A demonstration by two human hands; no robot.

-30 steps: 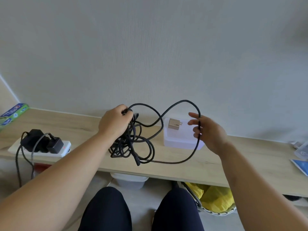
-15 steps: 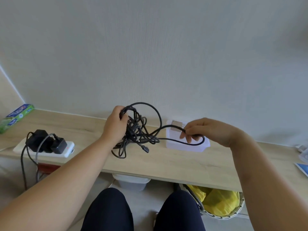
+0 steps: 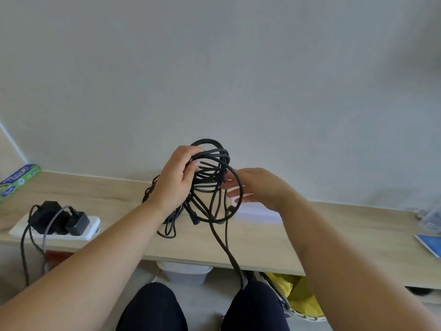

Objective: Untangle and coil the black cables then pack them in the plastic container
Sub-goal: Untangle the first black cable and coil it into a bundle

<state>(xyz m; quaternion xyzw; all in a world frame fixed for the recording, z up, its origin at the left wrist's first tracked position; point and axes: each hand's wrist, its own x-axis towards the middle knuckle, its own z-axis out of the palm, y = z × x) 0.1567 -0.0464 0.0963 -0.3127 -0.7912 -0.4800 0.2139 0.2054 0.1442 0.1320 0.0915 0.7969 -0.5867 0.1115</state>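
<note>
**Item: black cables, tangled, in hand above the worktop**

Location. The cables (image 3: 216, 154) hang as one loose bundle from my left hand (image 3: 174, 180), raised over the worktop (image 3: 334, 235) in front of the wall. Lower loops trail to the board behind my left wrist. One tail (image 3: 229, 249) drops past the front edge toward my knee. A plug (image 3: 194, 219) dangles under the bundle. The container (image 3: 260, 213) sits on the worktop just behind my right hand (image 3: 260, 185), with no cable in it.

Hands. Left: fingers curled round the top of the bundle, clamped on several strands. Right: fingers stretched out and apart, reaching into the bundle; a wide loop crosses in front of them. Blur hides whether they touch it.

Handling, as I judge it. Light, limp and springy. The loops hold a curve but slide over one another. The jacket looks smooth, so a loose grip will let turns slip. Not fragile, though a yank would tighten the knots.

Where to take hold. Best at a free end: the plug or the hanging tail. Feed it back through the loops, then wind it round the left hand.

Progress. Untangling step; coiling and packing not yet done.

Nearby. A power strip (image 3: 55, 232) with chargers, far left.
</note>
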